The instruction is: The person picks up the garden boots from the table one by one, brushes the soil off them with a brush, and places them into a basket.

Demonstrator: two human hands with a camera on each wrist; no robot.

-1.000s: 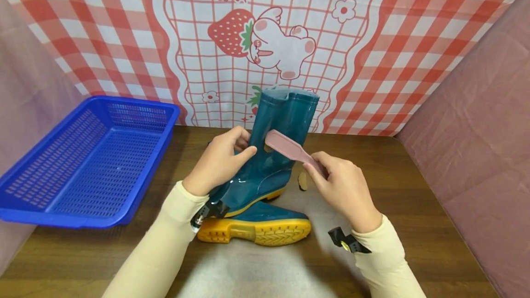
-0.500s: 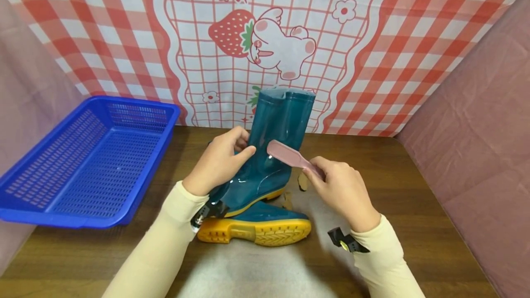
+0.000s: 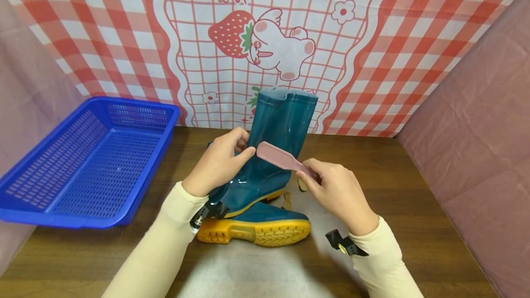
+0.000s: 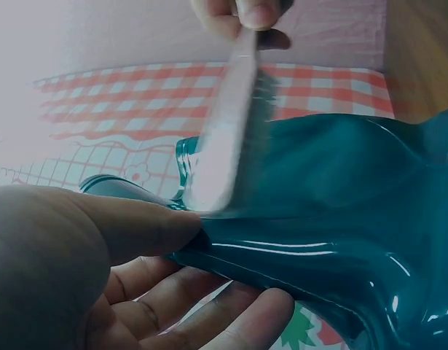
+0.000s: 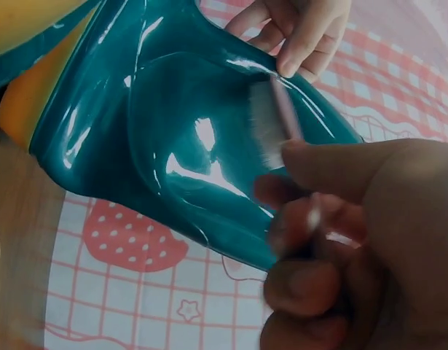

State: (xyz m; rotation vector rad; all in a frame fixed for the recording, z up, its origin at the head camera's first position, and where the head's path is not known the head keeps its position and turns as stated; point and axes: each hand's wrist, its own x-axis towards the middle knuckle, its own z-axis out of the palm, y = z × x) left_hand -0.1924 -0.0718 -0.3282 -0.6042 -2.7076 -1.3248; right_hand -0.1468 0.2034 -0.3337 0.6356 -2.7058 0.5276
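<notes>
A glossy teal rain boot [image 3: 271,176] with a yellow sole stands tilted in the middle of the table. My left hand [image 3: 221,160] grips the back of its shaft, thumb on the near side and fingers behind, as the left wrist view shows. In my right hand [image 3: 337,190] is the handle of a pink brush [image 3: 275,155], its head across the boot's shaft. Pale bristles [image 5: 267,127] face the boot in the right wrist view. A second rain boot [image 3: 256,232] lies on its side in front, yellow sole toward me; much of it is hidden.
At the left stands a blue plastic basket [image 3: 142,197]. Two small brown pieces, one flake [image 3: 302,184] near my right hand and another flake [image 3: 287,200] by the boots, lie on the wooden table [image 3: 414,206]. A strawberry-print cloth [image 3: 352,49] hangs at the back.
The brush has shifted down and left over the shaft. A brown patch seen on the boot is gone, and a brown flake now lies beside the boots. The left hand keeps its place.
</notes>
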